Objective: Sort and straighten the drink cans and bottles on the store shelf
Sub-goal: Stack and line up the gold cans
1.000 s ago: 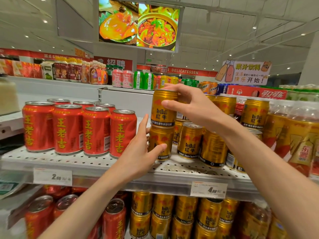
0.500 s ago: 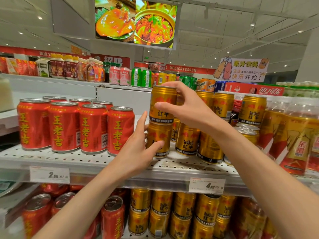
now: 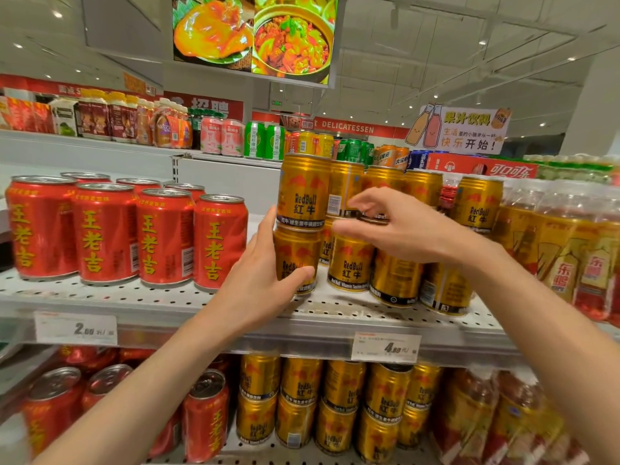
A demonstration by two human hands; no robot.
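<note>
On the middle shelf [image 3: 167, 302], at its gold section, we see a two-high stack: the upper gold can [image 3: 303, 191] stands on the lower gold can [image 3: 297, 256]. Our left hand [image 3: 260, 275] cups the lower can, thumb across its front and fingers up its left side. Our right hand [image 3: 399, 226] is spread and curled with nothing in it, just right of the upper can, in front of the second-row cans [image 3: 350, 263]; whether a fingertip touches them we cannot tell.

We judge the stack to be the risk: the upper can rests only on a narrow rim, so a twist or nudge of the lower one could tip it onto the red cans [image 3: 100, 229] just to the left, or off the front edge. A sweep of the free hand could likewise knock its neighbours.

The shelf is perforated white metal with price tags [image 3: 385, 347] on its lip; bottles [image 3: 570, 256] stand at the right, more cans fill the shelf below, and a food screen [image 3: 255, 36] hangs from the store ceiling
</note>
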